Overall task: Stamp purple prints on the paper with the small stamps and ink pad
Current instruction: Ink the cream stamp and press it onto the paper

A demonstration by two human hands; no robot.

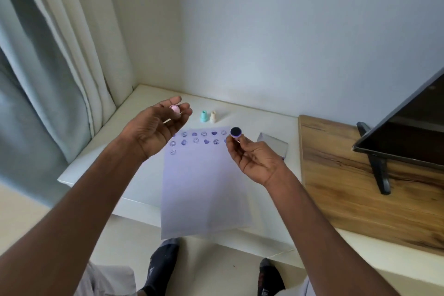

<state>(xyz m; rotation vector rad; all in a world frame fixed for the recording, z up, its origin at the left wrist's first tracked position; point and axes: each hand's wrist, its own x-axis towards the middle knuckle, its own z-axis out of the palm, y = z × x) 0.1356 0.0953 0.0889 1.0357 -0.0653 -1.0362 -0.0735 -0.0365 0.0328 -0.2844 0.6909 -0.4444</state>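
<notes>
A white sheet of paper (pixel 204 187) lies on the white table (pixel 115 158), with two rows of purple smiley and heart prints near its far edge and one more below them. My left hand (pixel 156 130) is raised over the paper's far left corner and holds a small pink stamp (pixel 175 110) between thumb and fingertips. My right hand (pixel 252 154) hovers at the paper's right edge, pinching a small round purple ink pad (pixel 236 132) with its dark face turned toward me. A teal stamp (pixel 204 116) and a cream stamp (pixel 212 117) stand upright just beyond the paper.
A clear plastic box (pixel 274 145) sits right of the paper, partly behind my right hand. A wooden board (pixel 348 175) carries a tilted dark screen (pixel 408 125) on a stand at right. Curtains (pixel 48 55) hang left. The paper overhangs the table's near edge above my feet.
</notes>
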